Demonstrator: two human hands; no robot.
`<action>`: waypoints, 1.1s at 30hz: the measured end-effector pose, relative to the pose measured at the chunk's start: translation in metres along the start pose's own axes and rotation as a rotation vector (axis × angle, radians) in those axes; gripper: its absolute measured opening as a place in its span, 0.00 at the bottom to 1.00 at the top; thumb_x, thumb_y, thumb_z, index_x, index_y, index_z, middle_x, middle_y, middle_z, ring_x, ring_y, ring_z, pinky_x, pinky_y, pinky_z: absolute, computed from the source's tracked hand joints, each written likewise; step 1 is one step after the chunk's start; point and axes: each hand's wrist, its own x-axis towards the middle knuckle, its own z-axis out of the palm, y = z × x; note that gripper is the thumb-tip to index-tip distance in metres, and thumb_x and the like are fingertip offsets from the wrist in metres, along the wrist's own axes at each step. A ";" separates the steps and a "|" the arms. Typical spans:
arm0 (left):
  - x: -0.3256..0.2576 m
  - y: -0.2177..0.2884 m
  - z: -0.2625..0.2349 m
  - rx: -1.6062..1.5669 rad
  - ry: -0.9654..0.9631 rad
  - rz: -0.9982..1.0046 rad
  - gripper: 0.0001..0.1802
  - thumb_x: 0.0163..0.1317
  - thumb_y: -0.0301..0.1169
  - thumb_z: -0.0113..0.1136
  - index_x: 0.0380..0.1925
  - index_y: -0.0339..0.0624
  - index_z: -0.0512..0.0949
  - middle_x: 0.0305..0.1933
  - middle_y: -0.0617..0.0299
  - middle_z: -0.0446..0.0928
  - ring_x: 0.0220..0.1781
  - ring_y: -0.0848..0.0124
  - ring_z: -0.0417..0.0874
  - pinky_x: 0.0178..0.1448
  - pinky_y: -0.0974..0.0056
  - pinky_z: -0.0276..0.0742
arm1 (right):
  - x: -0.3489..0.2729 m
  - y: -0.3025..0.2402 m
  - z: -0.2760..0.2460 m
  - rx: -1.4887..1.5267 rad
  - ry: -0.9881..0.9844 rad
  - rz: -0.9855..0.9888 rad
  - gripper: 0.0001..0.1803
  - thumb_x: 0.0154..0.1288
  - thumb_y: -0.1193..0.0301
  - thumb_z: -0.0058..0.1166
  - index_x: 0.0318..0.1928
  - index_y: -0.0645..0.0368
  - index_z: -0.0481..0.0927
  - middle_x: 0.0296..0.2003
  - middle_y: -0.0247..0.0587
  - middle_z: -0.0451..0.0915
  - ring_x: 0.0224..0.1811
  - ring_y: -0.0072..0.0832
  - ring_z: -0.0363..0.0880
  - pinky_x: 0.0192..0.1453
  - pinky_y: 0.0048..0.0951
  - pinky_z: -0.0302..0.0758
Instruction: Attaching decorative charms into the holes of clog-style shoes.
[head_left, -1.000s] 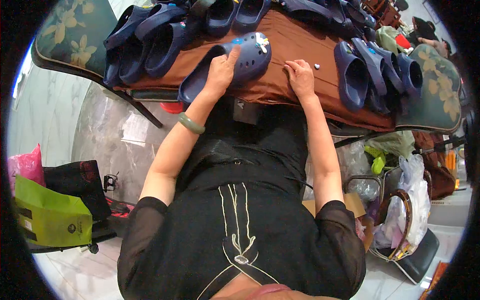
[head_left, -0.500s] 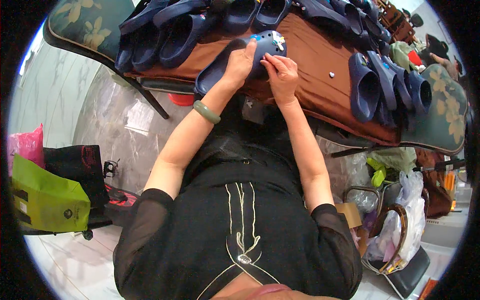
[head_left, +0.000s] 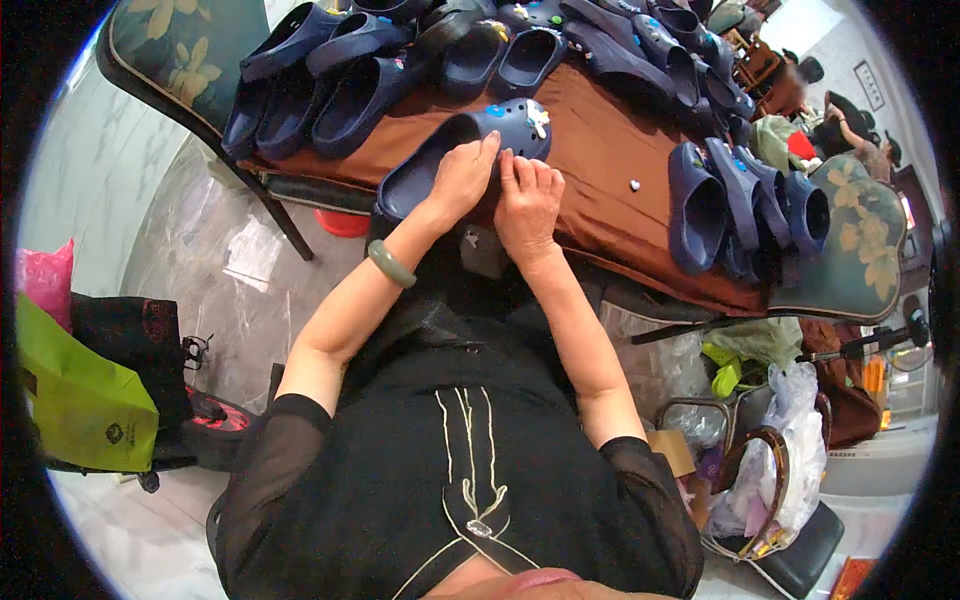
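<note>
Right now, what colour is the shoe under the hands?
Dark navy blue clog, with small colourful charms on its toe, seen in the head view.

A navy-blue clog [head_left: 470, 150] with small multicoloured charms lies on the brown desk [head_left: 600, 170] among other navy clogs [head_left: 740, 200], beside teal chair cushions [head_left: 180, 50] patterned with pale yellow flowers, a jade-green bangle [head_left: 390, 264] and a lime-green bag [head_left: 80, 400].

— What sort of place is shown?
— A small workshop or stall: rows of navy clogs [head_left: 340, 75] are laid on a brown-clothed table [head_left: 600, 160], bags [head_left: 80, 400] kept on the marble floor [head_left: 230, 280].
</note>
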 end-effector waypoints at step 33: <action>0.016 -0.023 0.009 -0.035 -0.056 0.068 0.22 0.53 0.45 0.61 0.30 0.32 0.79 0.29 0.41 0.78 0.35 0.49 0.81 0.40 0.56 0.74 | -0.065 0.204 -0.022 -0.163 -0.264 0.558 0.16 0.60 0.61 0.54 0.46 0.53 0.78 0.37 0.47 0.75 0.41 0.43 0.76 0.45 0.41 0.74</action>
